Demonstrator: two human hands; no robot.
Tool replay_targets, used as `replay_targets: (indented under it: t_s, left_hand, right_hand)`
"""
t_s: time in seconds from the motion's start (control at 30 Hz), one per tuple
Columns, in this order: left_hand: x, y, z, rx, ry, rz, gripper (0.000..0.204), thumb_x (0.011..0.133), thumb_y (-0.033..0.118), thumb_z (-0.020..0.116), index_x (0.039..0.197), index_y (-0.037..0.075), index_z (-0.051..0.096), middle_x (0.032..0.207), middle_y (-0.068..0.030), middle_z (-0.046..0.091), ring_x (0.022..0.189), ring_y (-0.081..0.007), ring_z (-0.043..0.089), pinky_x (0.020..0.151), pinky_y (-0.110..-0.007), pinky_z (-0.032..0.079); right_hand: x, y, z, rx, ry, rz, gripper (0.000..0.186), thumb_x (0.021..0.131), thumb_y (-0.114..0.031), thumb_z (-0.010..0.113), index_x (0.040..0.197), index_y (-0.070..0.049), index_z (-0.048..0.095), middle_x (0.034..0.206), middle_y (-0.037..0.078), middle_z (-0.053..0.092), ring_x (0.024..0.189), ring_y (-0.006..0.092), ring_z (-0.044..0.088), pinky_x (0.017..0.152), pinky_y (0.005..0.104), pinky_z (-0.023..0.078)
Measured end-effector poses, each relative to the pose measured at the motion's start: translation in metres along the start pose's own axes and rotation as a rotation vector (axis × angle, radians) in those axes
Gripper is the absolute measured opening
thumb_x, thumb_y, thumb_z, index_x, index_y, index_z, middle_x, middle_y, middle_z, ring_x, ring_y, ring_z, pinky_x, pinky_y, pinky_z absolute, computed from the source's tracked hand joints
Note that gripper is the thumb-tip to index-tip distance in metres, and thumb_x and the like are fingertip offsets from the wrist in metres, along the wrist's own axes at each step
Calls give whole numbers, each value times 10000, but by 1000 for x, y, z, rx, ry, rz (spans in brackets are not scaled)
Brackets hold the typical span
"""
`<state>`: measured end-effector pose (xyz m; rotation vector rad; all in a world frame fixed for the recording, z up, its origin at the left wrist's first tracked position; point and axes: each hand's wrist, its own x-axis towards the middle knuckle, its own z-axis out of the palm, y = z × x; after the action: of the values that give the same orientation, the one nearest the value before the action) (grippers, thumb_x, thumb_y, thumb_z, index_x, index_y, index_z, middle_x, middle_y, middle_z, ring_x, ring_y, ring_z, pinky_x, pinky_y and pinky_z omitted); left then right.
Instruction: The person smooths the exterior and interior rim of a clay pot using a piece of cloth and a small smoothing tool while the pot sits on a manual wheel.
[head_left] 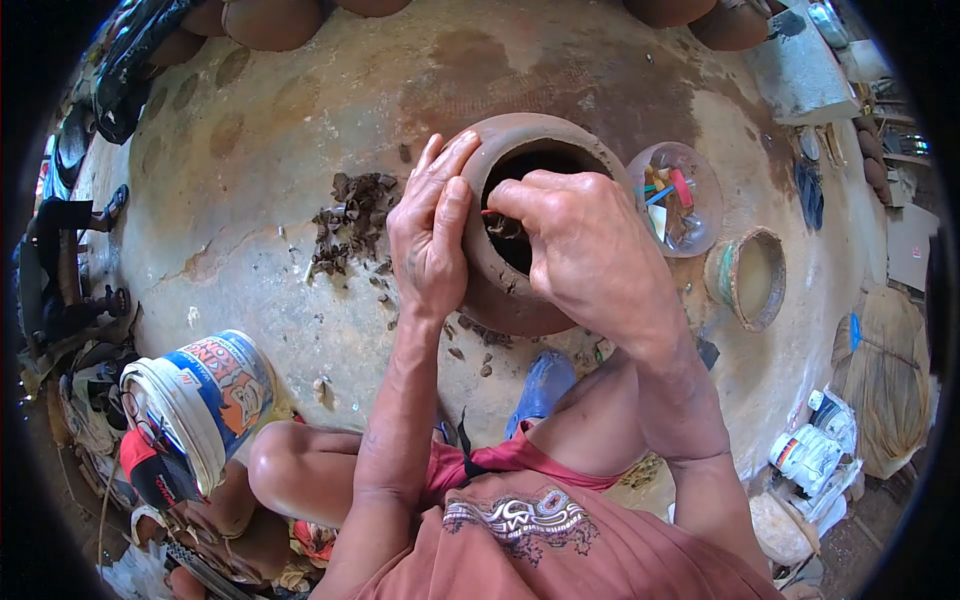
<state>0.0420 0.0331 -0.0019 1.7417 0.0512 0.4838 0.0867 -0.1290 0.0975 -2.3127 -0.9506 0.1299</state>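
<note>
While the left hand point(435, 235) lies pretty much flat along the outside of the big brown clay pot point(510, 300), fingers stretched out up by the rim and the thumb a bit apart, the right hand point(590, 235) is over the mouth with its fingertips dipped into the opening. So the left one's basically open, just bracing the wall and not gripping anything. The right one is curled up, thumb and fingers pinched on a small red-edged piece point(488, 212), though most of that is hidden by the fingers, so I can't tell what it is exactly. Pot's sitting on the floor point(290, 120) right in front of the person, mouth facing up, with the inside mostly in dark shadow. Just left of it there's a messy heap of dark clay scraps point(355, 215), with crumbs scattered toward the pot's base. On the right, right near the pot, you've got a clear plastic bowl point(713, 205) with colourful bits in it, including a red strip point(681, 188), and just beyond that a round container point(720, 275) with cloudy liquid. Over on the lower left is a white and blue bucket point(235, 385), and a blue shoe point(543, 385) pokes out below the pot.
</note>
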Motion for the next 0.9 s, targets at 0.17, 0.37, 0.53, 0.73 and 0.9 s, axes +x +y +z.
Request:
replay_targets:
  t_s: [0.17,0.37,0.53,0.73,0.9]
  left_hand:
    - [22,-3,-4,-5,-92,24,413,1085,258,542,1365,11,716,1400,-187,709,1467,-382,530,1251,-478,354]
    - [47,-12,-5,-38,-204,51,388,1053,283,607,1320,44,756,1381,-189,721,1429,-355,579,1199,-446,425]
    - [58,-19,-6,-29,-117,81,364,1037,249,652,1310,34,761,1336,-200,741,1381,-344,622,1162,-429,460]
    - [35,-11,-15,-1,189,33,430,1124,260,515,1354,-44,712,1357,-152,733,1312,-226,632,1183,-366,410]
    - [-19,2,1,48,249,4,453,1106,286,557,1423,-18,667,1448,-215,671,1483,-353,514,1230,-473,362]
  right_hand:
    - [-2,3,-3,-28,-59,-39,254,832,66,619,1047,-11,732,912,206,701,888,419,703,794,501,551]
    - [-6,8,-11,-41,-141,-79,266,800,53,637,1033,-29,737,912,189,707,885,412,708,786,490,559]
    - [-7,10,-25,-28,-258,-66,247,796,51,642,1009,-27,742,919,190,714,881,413,710,786,482,562]
    - [-6,7,-17,-73,-72,-37,233,845,85,613,1021,-2,740,922,213,714,883,421,712,780,483,567]
    - [1,11,-5,-56,110,30,232,878,71,604,1050,5,744,954,223,723,885,430,711,790,489,570]
